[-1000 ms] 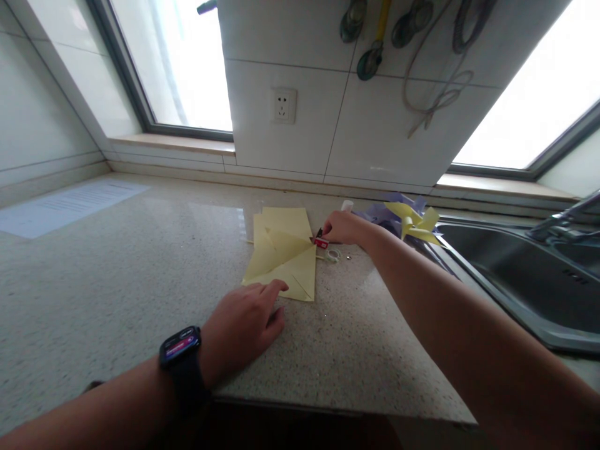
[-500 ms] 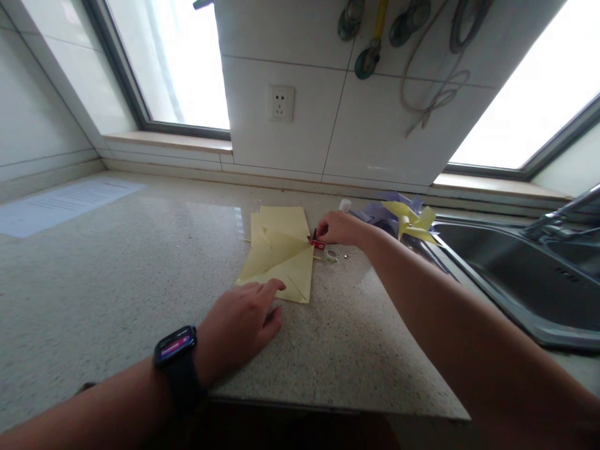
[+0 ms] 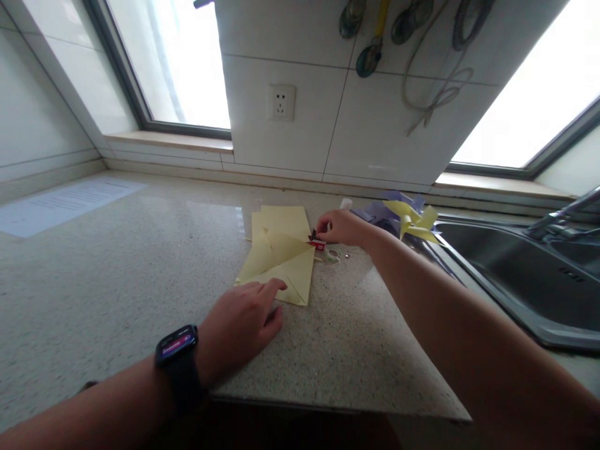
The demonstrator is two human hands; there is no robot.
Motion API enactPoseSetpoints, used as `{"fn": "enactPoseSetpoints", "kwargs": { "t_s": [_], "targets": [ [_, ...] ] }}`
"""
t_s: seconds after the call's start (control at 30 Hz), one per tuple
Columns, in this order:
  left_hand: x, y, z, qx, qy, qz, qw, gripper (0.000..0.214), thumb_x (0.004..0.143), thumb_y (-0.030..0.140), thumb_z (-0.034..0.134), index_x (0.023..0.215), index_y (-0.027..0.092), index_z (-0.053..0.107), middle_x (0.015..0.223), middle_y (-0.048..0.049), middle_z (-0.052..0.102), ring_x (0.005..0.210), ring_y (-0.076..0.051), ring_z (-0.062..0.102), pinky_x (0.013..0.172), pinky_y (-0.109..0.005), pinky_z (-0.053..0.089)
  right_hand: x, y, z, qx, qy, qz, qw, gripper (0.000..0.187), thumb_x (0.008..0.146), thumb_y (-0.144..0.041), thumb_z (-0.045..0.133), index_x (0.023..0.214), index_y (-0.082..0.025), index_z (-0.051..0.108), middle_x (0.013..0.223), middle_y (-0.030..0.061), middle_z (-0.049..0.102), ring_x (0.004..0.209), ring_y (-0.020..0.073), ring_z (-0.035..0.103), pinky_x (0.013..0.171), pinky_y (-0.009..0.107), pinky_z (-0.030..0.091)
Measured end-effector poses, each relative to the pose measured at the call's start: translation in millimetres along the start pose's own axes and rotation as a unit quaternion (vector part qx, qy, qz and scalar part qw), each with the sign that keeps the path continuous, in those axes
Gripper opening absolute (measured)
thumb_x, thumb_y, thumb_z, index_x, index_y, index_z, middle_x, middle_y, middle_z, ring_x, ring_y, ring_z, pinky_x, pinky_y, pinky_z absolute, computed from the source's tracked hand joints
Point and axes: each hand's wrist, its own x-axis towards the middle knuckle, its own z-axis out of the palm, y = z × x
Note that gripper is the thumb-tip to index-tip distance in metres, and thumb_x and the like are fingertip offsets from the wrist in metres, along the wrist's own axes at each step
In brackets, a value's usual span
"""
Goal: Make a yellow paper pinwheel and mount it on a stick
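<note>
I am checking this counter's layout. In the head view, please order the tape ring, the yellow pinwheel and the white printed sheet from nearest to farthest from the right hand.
From the right hand, which grips a small red tool:
1. tape ring, just beside it
2. yellow pinwheel, to its right
3. white printed sheet, far left

My left hand (image 3: 239,325) and right hand (image 3: 340,226) are bare, and so are my 2 forearms. A black smartwatch (image 3: 177,345) wraps my left wrist on a wide black strap, its small rectangular screen glowing pink and blue.
</note>
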Motion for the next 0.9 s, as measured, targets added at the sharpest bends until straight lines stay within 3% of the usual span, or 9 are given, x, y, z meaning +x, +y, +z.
{"fn": "enactPoseSetpoints", "kwargs": {
  "t_s": [0.2,0.4,0.53,0.63,0.9],
  "targets": [
    [0.2,-3.1,-0.8,0.001,0.006,0.018,1.000,0.025,0.096,0.025,0.054,0.121,0.022,0.058,0.104,-0.0074,0.072,0.092,-0.026,0.070,0.080,-0.042,0.056,-25.7,-0.9,-2.1,0.055,0.168,-0.081,0.981,0.014,0.095,-0.028,0.065,0.094,-0.014,0.067,0.088,0.0018,0.069,0.078,0.0145,0.066,0.072,0.031,0.057],
    [5.3,-2.9,-3.5,0.025,0.025,0.066,0.997,0.016,0.096,0.026,0.059,0.110,0.021,0.065,0.105,-0.0069,0.068,0.100,-0.028,0.063,0.088,-0.048,0.055,-73.5,-23.7,-4.1,0.056,0.350,-0.191,0.915,0.006,0.090,-0.020,0.067,0.085,-0.021,0.069,0.081,0.0017,0.069,0.075,0.0153,0.065,0.074,0.032,0.050],
    [11.8,-2.7,-2.3,0.027,0.038,0.106,0.993,0.016,0.095,0.022,0.062,0.111,0.022,0.066,0.118,-0.0058,0.068,0.111,-0.026,0.061,0.099,-0.048,0.050,-100.3,-36.2,-5.1,0.016,0.386,-0.269,0.882,0.011,0.086,-0.016,0.073,0.089,-0.025,0.070,0.086,-0.0008,0.073,0.074,0.0142,0.064,0.076,0.033,0.048],
    [15.9,-3.1,-0.4,0.027,0.039,0.129,0.991,0.017,0.098,0.021,0.058,0.112,0.022,0.067,0.115,-0.0055,0.071,0.112,-0.024,0.063,0.102,-0.046,0.050,-112.7,-44.9,-5.3,0.004,0.399,-0.313,0.862,0.019,0.083,-0.012,0.076,0.096,-0.024,0.069,0.087,0.0005,0.073,0.074,0.0141,0.065,0.074,0.032,0.049],
    [19.6,-1.9,0.9,0.032,0.049,0.138,0.989,0.019,0.099,0.021,0.053,0.105,0.018,0.071,0.096,-0.0078,0.075,0.093,-0.020,0.071,0.091,-0.037,0.056,-116.5,-61.1,10.5,0.109,0.418,-0.312,0.847,0.027,0.080,-0.005,0.073,0.098,-0.023,0.065,0.083,0.0019,0.069,0.073,0.0159,0.063,0.067,0.033,0.052]
  ]
}}
